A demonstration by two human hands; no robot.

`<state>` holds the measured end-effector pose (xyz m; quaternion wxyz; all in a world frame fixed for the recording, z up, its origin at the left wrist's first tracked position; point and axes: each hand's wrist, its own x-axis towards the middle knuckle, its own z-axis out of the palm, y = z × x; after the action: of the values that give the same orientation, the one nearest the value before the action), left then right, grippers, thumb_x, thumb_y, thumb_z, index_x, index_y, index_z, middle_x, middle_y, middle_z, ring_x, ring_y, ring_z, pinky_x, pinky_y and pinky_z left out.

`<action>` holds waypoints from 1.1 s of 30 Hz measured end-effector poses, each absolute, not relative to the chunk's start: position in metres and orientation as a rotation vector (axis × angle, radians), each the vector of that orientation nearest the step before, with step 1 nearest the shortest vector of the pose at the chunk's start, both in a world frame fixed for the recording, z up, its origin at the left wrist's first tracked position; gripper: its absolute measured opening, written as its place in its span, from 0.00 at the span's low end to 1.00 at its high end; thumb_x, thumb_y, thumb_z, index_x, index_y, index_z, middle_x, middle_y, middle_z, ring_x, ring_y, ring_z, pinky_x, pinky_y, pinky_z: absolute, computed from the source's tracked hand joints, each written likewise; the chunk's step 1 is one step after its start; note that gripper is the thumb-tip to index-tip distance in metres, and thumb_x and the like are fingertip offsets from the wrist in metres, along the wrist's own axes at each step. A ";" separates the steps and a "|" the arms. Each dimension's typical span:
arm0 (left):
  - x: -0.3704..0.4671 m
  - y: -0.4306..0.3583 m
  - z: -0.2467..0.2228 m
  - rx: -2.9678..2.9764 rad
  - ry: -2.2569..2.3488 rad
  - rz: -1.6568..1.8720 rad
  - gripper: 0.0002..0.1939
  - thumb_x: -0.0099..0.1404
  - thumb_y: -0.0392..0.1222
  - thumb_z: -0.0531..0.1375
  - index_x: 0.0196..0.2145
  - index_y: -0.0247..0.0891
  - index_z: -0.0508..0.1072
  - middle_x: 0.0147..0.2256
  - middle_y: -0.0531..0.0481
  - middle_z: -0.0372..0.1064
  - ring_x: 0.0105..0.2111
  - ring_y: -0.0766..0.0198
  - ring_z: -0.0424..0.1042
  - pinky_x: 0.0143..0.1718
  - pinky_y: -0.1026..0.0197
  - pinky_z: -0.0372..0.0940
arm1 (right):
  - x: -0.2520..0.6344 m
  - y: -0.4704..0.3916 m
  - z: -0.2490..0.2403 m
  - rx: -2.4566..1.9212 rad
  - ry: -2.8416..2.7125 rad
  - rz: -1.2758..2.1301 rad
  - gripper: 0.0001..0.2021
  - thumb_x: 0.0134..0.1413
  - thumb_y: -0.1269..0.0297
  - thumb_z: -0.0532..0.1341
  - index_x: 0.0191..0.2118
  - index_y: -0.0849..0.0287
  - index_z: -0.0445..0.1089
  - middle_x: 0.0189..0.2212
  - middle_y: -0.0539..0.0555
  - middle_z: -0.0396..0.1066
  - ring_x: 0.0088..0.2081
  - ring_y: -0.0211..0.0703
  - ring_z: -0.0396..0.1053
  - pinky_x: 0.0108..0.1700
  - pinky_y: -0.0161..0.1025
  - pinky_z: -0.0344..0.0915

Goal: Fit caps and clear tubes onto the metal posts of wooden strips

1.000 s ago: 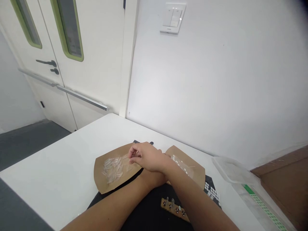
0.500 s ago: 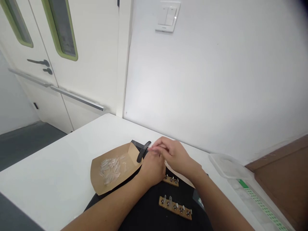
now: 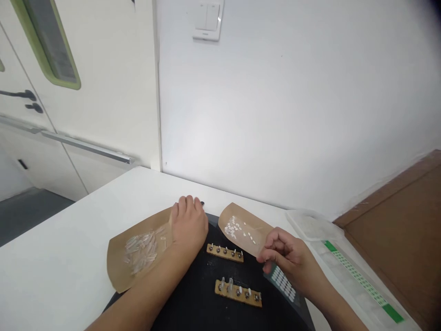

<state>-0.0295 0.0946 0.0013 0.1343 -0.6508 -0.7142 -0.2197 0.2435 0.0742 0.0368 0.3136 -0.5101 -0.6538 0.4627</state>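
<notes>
At lower centre, the near studded strip [image 3: 233,295] slopes gently down rightward, below and left of the fingertips of the right hand [image 3: 292,257], the nearer hand to it. Those fingertips sit narrow (whether they pinch anything, I cannot tell). Farther up, the far studded strip [image 3: 222,252] lies between both hands; the left hand's [image 3: 189,225] curled fingers hide any grip.

Left tray [image 3: 114,262] and right tray [image 3: 228,210]: matt brown paper by appearance. Clear pieces [image 3: 143,250], left: glossy plastic. Near strip [image 3: 234,294] and far strip [image 3: 229,254]: wood-like, bearing shiny metal studs [image 3: 247,294]. Table [image 3: 51,257]: smooth.
</notes>
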 end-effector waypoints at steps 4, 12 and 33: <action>-0.040 0.100 -0.006 -1.848 -2.141 -0.501 0.16 0.73 0.38 0.53 0.40 0.30 0.80 0.40 0.30 0.73 0.48 0.37 0.66 0.50 0.42 0.60 | 0.250 0.071 0.031 -1.411 -1.738 1.150 0.15 0.60 0.53 0.66 0.30 0.53 0.62 0.21 0.50 0.77 0.14 0.38 0.67 0.18 0.33 0.57; -0.048 0.105 -0.021 -1.925 -2.166 -0.335 0.15 0.71 0.35 0.54 0.36 0.33 0.82 0.38 0.32 0.78 0.47 0.40 0.70 0.49 0.46 0.60 | 0.262 0.067 0.020 -1.436 -1.776 1.160 0.20 0.66 0.41 0.61 0.36 0.50 0.57 0.11 0.40 0.65 0.10 0.34 0.53 0.14 0.28 0.47; -0.005 0.089 -0.020 -2.486 -1.750 -0.895 0.15 0.81 0.41 0.48 0.61 0.39 0.62 0.50 0.40 0.75 0.44 0.51 0.81 0.39 0.55 0.72 | 0.259 0.055 0.036 -1.144 -1.898 1.232 0.06 0.78 0.57 0.53 0.48 0.52 0.62 0.42 0.52 0.81 0.37 0.43 0.79 0.48 0.45 0.71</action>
<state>-0.0049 0.0891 -0.0198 -0.0139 -0.7843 -0.5522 -0.2825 0.2587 0.0553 0.0357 0.2985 -0.4307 -0.7145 0.4636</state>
